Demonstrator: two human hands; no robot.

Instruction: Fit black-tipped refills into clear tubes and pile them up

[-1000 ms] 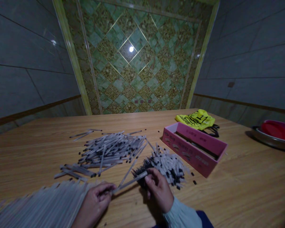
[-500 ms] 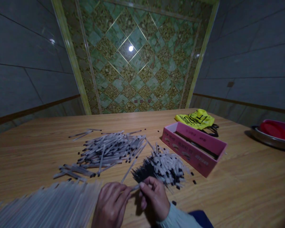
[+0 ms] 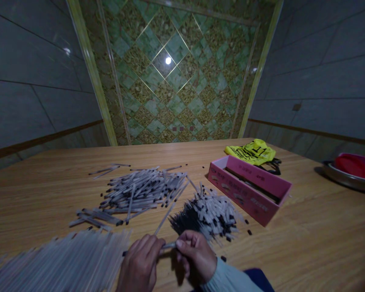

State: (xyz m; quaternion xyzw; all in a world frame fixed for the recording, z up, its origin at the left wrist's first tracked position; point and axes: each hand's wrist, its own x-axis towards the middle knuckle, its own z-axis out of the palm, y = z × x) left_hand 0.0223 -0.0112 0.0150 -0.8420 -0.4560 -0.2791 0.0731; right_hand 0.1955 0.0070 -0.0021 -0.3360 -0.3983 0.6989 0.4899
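Between my two hands a slim pen (image 3: 169,245) lies almost level. My left hand (image 3: 141,259) is closed round its barrel, and a dark end pokes out to the left of that hand. With thumb and forefinger, my right hand (image 3: 197,253) pinches the other end; what exactly sits under those fingertips is hidden. Just beyond the right hand is a heap of short clear caps (image 3: 215,207), with black slender pieces (image 3: 185,219) bunched at its left. One loose pen (image 3: 166,218) slants away behind the left hand.
A large pile of pens (image 3: 146,188) lies ahead to the left. Long clear tubes (image 3: 61,259) are laid side by side at front left. On the right stand a pink box (image 3: 240,196), a yellow bag (image 3: 252,151) and a metal tray (image 3: 349,179) holding red items.
The hands have drawn slightly apart, so more of the pen shows between them. Its dark end now sticks out left of my left hand.
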